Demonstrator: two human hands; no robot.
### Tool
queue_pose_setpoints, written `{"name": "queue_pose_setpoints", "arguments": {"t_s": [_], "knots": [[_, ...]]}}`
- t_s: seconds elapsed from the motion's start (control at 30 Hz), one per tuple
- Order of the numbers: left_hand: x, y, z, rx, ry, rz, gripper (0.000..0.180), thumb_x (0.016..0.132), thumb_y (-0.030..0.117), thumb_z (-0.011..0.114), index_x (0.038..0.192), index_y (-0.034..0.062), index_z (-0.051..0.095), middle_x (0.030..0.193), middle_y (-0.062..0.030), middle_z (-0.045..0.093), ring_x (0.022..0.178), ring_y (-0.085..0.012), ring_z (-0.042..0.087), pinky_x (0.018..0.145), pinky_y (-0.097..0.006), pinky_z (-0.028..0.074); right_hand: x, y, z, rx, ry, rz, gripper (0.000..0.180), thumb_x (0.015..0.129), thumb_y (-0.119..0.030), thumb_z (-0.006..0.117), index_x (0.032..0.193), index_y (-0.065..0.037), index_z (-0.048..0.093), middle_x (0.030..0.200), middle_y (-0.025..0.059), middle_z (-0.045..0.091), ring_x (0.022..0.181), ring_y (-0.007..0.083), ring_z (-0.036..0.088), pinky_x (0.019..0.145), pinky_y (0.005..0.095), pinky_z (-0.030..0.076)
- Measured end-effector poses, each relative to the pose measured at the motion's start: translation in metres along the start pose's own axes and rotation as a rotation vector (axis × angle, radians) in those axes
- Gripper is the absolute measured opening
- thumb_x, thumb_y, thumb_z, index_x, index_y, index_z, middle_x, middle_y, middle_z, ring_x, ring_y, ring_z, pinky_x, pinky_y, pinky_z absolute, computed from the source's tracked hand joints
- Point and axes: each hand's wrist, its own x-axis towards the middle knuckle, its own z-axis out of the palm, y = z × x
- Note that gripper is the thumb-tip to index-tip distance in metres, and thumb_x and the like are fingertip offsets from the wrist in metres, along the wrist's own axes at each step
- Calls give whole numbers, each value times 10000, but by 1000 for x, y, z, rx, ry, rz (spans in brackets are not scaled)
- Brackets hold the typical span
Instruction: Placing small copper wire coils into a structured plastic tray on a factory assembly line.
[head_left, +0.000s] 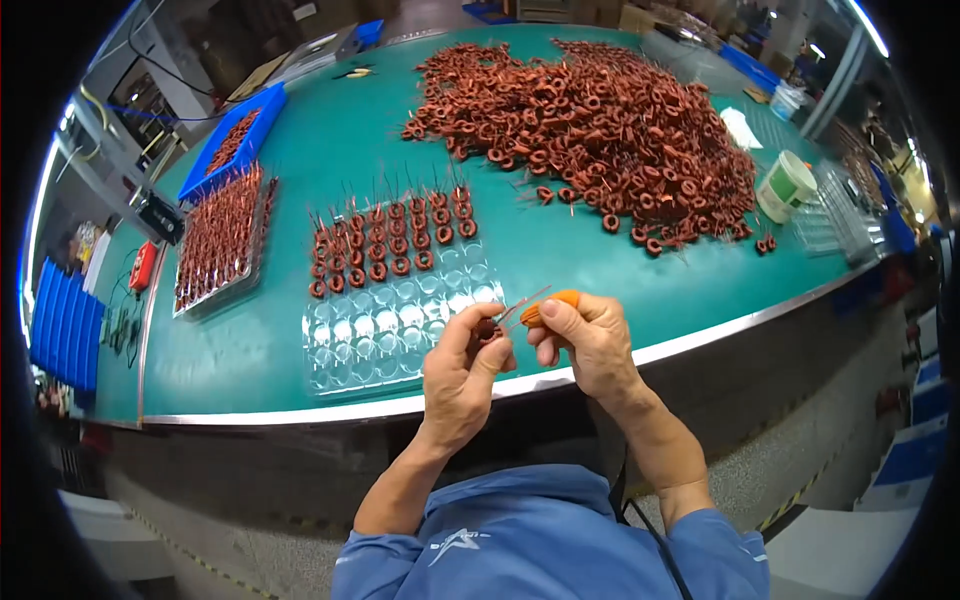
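Note:
Over the near table edge, my left hand (462, 372) pinches a small ring coil (487, 330) wound in reddish-brown wire between thumb and fingers. Thin wire leads (516, 309) stick out from it toward my other hand. My right hand (592, 345) is closed beside it, thumb pressed against a ribbed orange piece (562, 299) that looks like a finger cot on the index finger. Its fingertips meet a lead of the coil. Just left of my hands lies a clear plastic tray (350, 385) with round pockets; similar coils (398, 245) fill its far rows, leads pointing up.
A large heap of coils (600, 130) covers the far right of the green table (330, 120). At left stand a filled coil tray (218, 240) and a blue bin (232, 140). To the right are a white-and-green tub (786, 186) and stacked clear trays (845, 215).

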Motion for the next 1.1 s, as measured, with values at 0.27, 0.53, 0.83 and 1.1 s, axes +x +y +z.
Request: {"name": "queue_pose_setpoints", "arguments": {"t_s": [0.27,0.53,0.83,1.1], "knots": [[-15,-11,-16,-117,68,-181,296,961,267,447,1035,-14,505,639,-41,461,496,-119,471,430,-275,466,7,14,3,-236,-151,-82,304,891,-155,607,1156,-13,563,814,39,609,689,68,556,626,217,465],[-10,-20,-4,-78,-51,4,302,972,271,463,1088,-6,492,654,-55,484,516,-120,468,451,-249,418,-1,5,-5,-61,-141,54,247,927,-237,574,948,4,626,638,-9,559,464,44,509,411,180,400],[-14,-18,-10,-231,74,-29,161,964,161,462,1066,38,478,661,-6,439,519,-85,429,412,-206,389,-3,17,9,-86,-134,-123,306,942,-285,559,1040,1,600,684,6,581,533,47,546,454,182,427],[-4,-13,-20,279,-16,97,146,961,118,480,1060,11,479,656,-13,478,555,-76,458,524,-203,383,-13,24,8,-97,-128,-7,296,931,-308,574,962,-14,596,646,-4,563,513,60,534,443,196,423]]}}
